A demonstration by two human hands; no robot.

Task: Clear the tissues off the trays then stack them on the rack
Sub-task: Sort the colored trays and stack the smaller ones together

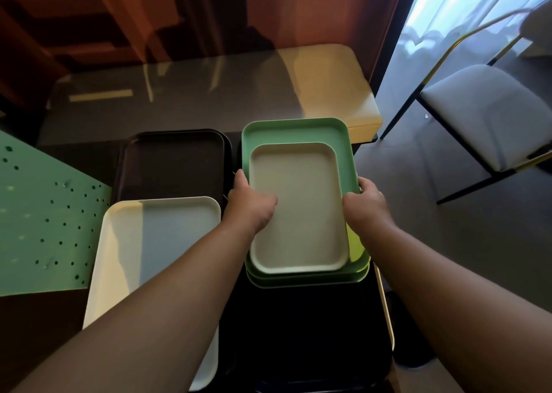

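Note:
A small beige tray (298,201) lies inside a larger green tray (294,128), which rests on another green tray (307,282) over a dark surface. My left hand (249,204) grips the left edge of this stack, thumb on the beige tray. On the right edge, my right hand (366,201) holds the green tray's rim. A large white tray (155,243) lies to the left, partly under my left forearm. Behind it sits a dark brown tray (173,165). I see no tissues.
A glossy grey table (209,100) with a pale rounded corner stretches ahead. A green perforated panel (44,219) stands at the left. A white-cushioned chair (484,109) with black and gold legs stands on the floor at the right.

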